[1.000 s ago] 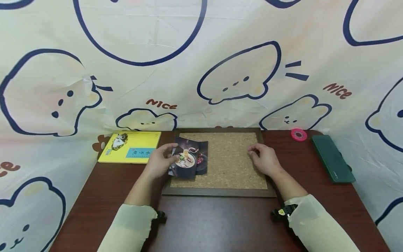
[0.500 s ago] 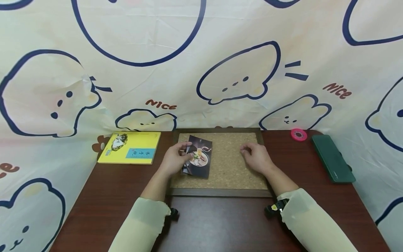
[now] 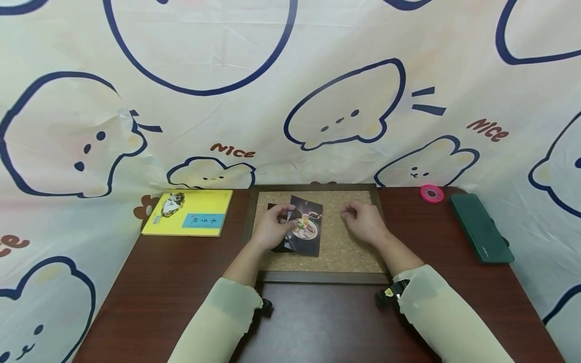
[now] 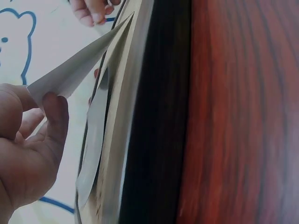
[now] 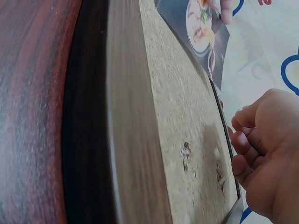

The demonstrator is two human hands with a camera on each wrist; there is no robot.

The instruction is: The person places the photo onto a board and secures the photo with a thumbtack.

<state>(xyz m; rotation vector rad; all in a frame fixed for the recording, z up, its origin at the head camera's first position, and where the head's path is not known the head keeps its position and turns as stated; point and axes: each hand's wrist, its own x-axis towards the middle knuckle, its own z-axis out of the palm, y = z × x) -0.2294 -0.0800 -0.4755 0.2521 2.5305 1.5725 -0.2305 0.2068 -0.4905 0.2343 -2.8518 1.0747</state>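
Note:
In the head view my left hand pinches the edge of a photo print between thumb and fingers. The print shows a bowl of food on a dark ground. In the left wrist view its pale back is tilted up from the cork board, one end close to the surface. A second dark photo lies on the cork board, partly hidden by my left hand and the first print. My right hand hovers over the board's right half, fingers curled in; I see nothing held in it.
The board has a brown wooden frame. A yellow book lies on the table to its left. On the right are a pink ring-shaped roll and a dark green case. A patterned cloth hangs behind.
My left hand has carried the print rightward across the board, uncovering the left part of the second photo. My right hand has moved left, over the cork.

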